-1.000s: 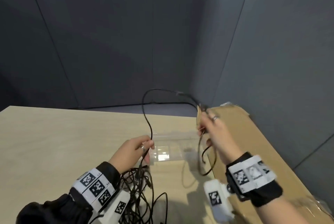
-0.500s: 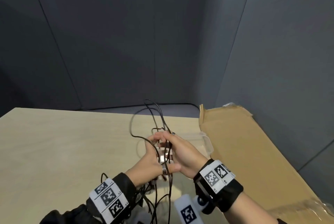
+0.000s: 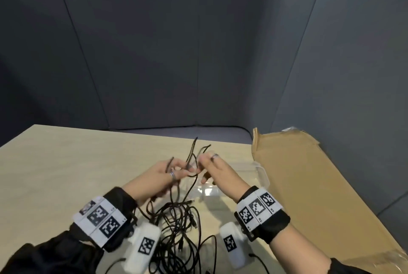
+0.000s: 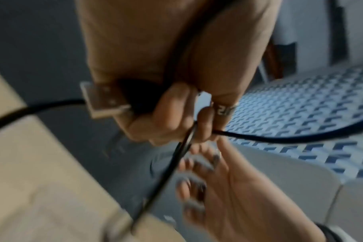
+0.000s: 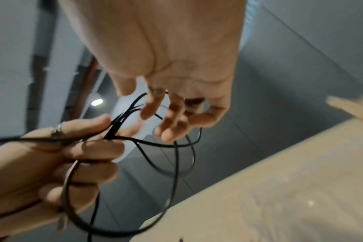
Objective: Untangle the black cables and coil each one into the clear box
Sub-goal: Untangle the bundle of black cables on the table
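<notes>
Since a second ago, both hands have met above the clear box (image 3: 262,171). Head: black cables (image 3: 176,225) heaped at the desk's (image 3: 66,163) near edge. Left wrist: left hand (image 4: 166,114) fingers pinch one cable. Right wrist: right hand (image 5: 176,98) fingers spread, loose beside the loops.

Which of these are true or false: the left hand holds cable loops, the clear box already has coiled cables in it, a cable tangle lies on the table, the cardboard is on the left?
1. The left hand grips loops of black cable. True.
2. The clear box holds coiled cables. False: no cable shows inside it.
3. A cable tangle lies on the table. True.
4. The cardboard lies on the left. False: it lies right of the box.
</notes>
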`<state>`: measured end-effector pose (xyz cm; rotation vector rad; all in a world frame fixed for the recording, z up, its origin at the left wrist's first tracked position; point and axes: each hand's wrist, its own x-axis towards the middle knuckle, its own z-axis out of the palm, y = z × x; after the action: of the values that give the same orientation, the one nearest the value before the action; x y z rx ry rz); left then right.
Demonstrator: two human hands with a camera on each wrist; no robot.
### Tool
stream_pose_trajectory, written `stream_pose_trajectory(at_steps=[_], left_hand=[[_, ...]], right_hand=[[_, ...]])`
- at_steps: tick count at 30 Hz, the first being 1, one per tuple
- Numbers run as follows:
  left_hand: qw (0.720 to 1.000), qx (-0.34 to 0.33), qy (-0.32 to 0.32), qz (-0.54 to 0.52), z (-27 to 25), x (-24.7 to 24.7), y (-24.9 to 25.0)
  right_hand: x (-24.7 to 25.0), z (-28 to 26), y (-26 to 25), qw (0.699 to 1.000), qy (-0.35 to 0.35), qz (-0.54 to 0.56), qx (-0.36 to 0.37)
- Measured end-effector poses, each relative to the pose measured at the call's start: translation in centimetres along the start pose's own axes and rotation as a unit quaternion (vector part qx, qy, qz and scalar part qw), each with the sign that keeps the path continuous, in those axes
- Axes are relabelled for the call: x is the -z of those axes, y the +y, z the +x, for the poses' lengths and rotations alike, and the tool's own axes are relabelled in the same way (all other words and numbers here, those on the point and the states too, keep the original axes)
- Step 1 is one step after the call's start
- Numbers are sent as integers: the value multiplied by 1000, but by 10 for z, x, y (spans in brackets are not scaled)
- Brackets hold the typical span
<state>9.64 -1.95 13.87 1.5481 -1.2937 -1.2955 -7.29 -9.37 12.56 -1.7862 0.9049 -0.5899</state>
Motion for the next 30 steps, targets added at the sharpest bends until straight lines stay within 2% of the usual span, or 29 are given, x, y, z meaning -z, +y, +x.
stream_pose_trajectory(at_steps=[2, 3, 4, 6, 7, 9, 11, 15, 18, 20, 22, 23, 24, 27, 28, 30], left_hand=[[992, -34, 105, 66, 3, 26, 1], [982, -46, 159, 87, 3, 40, -1], [971, -53, 207, 108, 3, 55, -7], [951, -57, 260, 157, 7, 80, -26], [943, -49, 276, 181, 9, 90, -40], [930, -5, 301, 212, 12, 106, -74], [912, 52, 320, 252, 13, 118, -113], [865, 150, 315, 361, 11, 139, -171], [851, 232, 256, 396, 9, 145, -186], [811, 313, 205, 449, 10, 139, -182], [773, 306, 174, 528, 12, 123, -166], [770, 268, 171, 553, 13, 112, -157], [782, 213, 171, 560, 14, 98, -149], [863, 32, 111, 491, 21, 44, -140], [887, -3, 78, 455, 23, 24, -139], [905, -6, 29, 423, 28, -4, -137]], right_hand=[[-9, -1, 14, 999, 32, 25, -29], [-18, -4, 24, 999, -1, -30, -35], [-29, -8, 37, 991, -71, -101, -43], [-52, -20, 59, 942, -229, -236, -66], [-60, -24, 68, 918, -270, -281, -70], [-66, -26, 87, 902, -279, -323, -70], [-54, -26, 101, 905, -256, -326, -91], [-19, -34, 124, 911, -225, -309, -154], [0, -43, 141, 911, -203, -300, -195], [11, -49, 147, 908, -193, -306, -210], [20, -53, 150, 907, -185, -306, -223], [23, -55, 151, 907, -181, -305, -226], [25, -57, 151, 909, -175, -305, -222], [24, -62, 148, 925, -156, -285, -196], [21, -63, 146, 932, -154, -267, -191], [15, -66, 143, 940, -150, -252, -177]])
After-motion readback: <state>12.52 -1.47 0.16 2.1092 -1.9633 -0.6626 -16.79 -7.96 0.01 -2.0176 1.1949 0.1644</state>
